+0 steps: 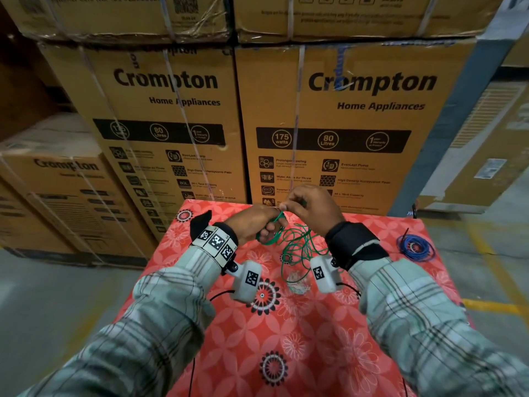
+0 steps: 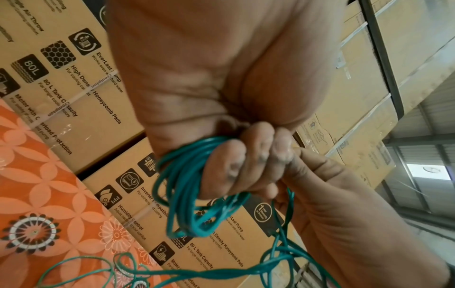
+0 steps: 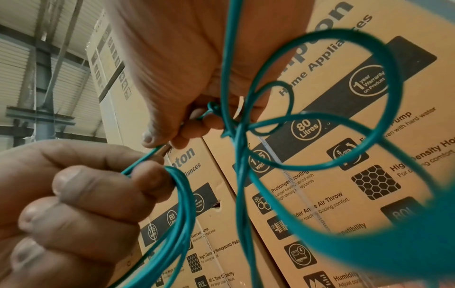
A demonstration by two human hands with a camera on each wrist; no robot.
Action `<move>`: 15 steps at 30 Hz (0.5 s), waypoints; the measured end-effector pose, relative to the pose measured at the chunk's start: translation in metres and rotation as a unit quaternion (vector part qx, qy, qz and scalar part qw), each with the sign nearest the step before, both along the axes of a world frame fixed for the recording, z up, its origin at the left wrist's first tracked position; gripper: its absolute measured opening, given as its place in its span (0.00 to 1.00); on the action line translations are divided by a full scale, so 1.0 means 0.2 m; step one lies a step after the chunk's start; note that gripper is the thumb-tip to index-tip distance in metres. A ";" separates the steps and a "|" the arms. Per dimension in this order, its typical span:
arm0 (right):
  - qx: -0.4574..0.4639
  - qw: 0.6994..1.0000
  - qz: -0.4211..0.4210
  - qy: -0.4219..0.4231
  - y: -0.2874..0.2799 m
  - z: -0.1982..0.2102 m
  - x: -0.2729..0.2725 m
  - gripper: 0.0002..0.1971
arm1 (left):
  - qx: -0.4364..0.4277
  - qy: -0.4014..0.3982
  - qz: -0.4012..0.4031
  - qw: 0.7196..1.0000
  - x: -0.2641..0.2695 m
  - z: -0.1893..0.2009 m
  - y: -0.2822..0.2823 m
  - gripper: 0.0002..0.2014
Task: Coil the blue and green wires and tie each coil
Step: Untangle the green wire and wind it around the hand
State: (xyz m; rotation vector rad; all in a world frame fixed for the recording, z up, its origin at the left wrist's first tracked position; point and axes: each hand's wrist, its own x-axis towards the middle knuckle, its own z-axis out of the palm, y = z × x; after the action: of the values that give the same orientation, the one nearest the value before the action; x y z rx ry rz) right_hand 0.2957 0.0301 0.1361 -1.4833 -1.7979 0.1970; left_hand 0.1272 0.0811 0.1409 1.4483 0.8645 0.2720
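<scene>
I am holding both hands raised above the red cloth (image 1: 300, 339): my left hand (image 1: 254, 224) is gripping the green wire (image 1: 297, 245) coil, my right hand (image 1: 310, 206) pinching its strand; the blue wire (image 1: 416, 247) is lying coiled at far right.

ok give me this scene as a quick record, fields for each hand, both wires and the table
left hand: grips the small coil of thin green wire
right hand: pinches the green wire's strand near the coil
green wire slack: loose tangled loops on the table
coiled blue wire: lies at the table's right edge, untouched
table: red floral tablecloth
backdrop: stacked brown cardboard boxes
</scene>
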 end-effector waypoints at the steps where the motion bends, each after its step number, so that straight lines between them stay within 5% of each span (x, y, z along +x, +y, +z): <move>1: -0.001 1.000 0.003 0.004 0.00 0.00 0.00 0.11 | -0.013 -0.003 -0.010 1.000 0.00 0.00 0.00 0.15; 9: -0.077 0.980 0.046 0.180 0.00 -0.14 0.04 0.01 | -0.046 -0.115 0.061 0.990 -0.01 0.05 0.07 0.18; 15: -0.114 0.970 0.039 0.211 -0.02 -0.23 0.04 0.05 | -0.027 -0.188 0.150 0.970 0.01 0.15 0.16 0.18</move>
State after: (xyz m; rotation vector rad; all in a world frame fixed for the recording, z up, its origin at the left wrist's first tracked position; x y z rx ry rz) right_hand 0.3037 0.0266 0.0898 -1.3962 -1.5224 0.7238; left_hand 0.1286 0.1132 0.1707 1.1605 0.7677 0.7209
